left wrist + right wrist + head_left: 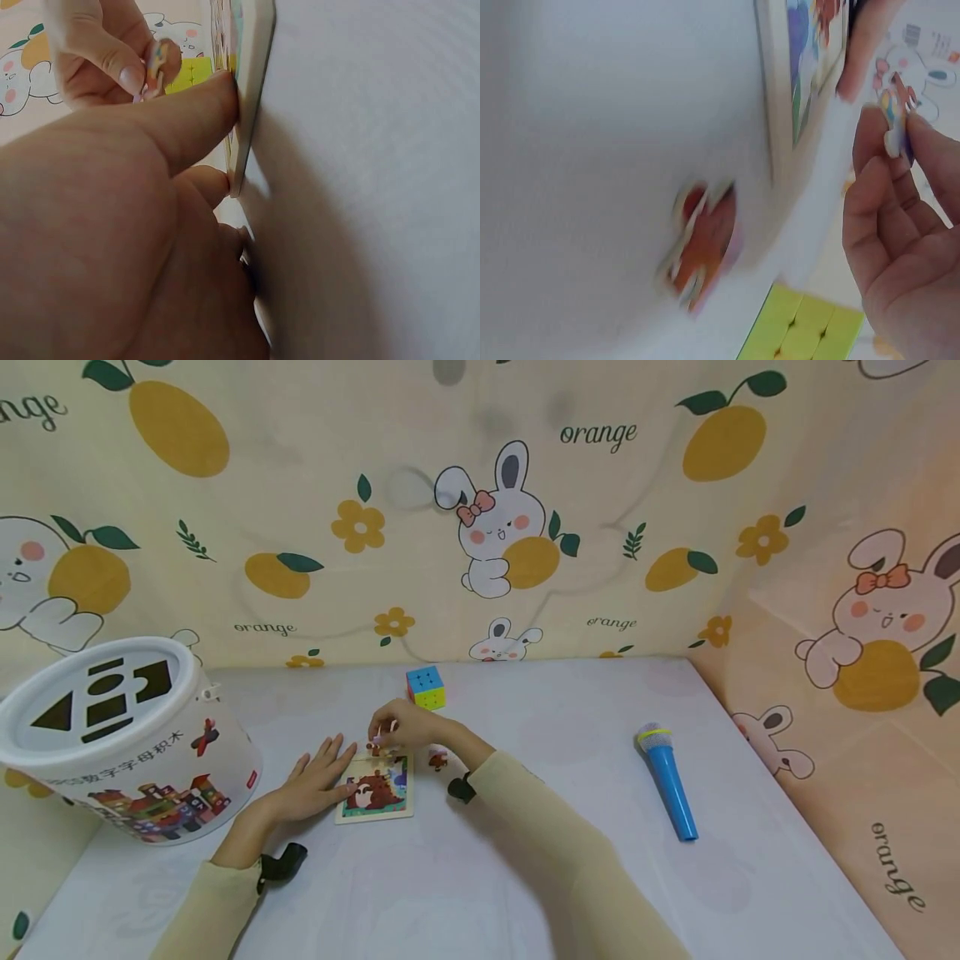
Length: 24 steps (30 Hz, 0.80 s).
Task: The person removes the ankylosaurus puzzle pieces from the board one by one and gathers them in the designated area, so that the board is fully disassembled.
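2 beige sleeves point(555, 831), 1 black device point(285, 863) at each cuff point(236, 881).

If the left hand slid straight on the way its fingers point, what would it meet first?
Past the puzzle board the left hand touches, probably the right hand, which pinches a small puzzle piece. That hand looks raised off the table, so the left hand might pass beneath; depth is unclear.

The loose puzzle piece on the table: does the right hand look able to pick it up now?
Probably not yet: the loose piece lies near and uncovered, but the right hand pinches another piece between its fingers.
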{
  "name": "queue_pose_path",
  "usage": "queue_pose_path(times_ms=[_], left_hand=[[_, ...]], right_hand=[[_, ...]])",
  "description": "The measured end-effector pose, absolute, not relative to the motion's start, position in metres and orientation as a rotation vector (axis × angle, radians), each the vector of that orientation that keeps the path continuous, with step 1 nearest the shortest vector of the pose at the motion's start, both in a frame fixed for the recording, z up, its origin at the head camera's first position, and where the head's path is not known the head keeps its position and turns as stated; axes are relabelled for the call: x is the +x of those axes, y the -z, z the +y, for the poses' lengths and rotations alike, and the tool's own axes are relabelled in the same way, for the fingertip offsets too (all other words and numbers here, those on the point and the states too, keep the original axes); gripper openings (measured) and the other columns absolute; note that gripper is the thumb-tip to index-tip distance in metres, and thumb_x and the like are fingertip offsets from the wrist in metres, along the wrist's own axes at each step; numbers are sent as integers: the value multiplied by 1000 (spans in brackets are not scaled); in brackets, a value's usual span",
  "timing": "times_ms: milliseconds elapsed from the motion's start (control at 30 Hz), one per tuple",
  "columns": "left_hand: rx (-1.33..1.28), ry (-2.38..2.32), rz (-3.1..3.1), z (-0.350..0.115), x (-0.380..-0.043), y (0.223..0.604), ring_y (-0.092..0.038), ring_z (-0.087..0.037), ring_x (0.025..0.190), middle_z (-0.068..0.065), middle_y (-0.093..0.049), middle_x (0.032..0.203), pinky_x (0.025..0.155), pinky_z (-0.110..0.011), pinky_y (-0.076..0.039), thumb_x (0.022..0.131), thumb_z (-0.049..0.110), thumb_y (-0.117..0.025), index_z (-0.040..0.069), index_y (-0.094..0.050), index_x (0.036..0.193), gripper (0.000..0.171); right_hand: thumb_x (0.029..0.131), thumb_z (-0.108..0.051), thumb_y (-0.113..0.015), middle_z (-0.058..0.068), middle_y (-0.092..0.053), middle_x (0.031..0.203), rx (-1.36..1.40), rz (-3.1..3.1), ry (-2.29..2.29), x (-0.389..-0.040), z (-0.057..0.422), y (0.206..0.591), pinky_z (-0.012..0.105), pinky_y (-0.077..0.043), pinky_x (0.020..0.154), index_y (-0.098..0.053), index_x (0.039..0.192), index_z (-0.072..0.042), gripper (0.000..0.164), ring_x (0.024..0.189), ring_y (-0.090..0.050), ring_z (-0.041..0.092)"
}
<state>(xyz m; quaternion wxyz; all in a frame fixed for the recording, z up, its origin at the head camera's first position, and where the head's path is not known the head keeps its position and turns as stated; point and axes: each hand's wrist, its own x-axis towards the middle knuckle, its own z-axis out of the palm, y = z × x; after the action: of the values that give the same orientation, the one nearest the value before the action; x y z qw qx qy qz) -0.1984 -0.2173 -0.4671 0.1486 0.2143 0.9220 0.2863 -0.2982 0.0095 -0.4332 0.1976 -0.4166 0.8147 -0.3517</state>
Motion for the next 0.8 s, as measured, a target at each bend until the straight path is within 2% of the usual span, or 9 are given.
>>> queue_pose_path(times_ms=[400,533,800], left_hand=[[615,-841,2660,-218,-199,470,7,-49,148,-33,0,161,112,-67,11,102,34,-54,-5,-20,155,74],[646,-882,2659,-220,-200,476,8,-49,147,-34,0,160,110,-68,12,101,35,-55,-6,-20,155,76],[636,-835,2680,-226,-207,491,9,-45,149,-29,1,162,112,-66,12,101,45,-53,-2,-19,156,80]], right_hand=[[95,-5,-66,4,-63,87,-995,2309,1041,-314,65,436,22,-46,68,-71,104,-1,11,82,-55,14],[94,-2,-65,4,-64,86,-991,2313,1032,-315,83,434,21,-47,72,-72,103,1,11,81,-55,13],[95,-4,-65,4,-62,83,-907,2306,1020,-312,116,429,22,-48,62,-72,103,-2,11,74,-55,13]])
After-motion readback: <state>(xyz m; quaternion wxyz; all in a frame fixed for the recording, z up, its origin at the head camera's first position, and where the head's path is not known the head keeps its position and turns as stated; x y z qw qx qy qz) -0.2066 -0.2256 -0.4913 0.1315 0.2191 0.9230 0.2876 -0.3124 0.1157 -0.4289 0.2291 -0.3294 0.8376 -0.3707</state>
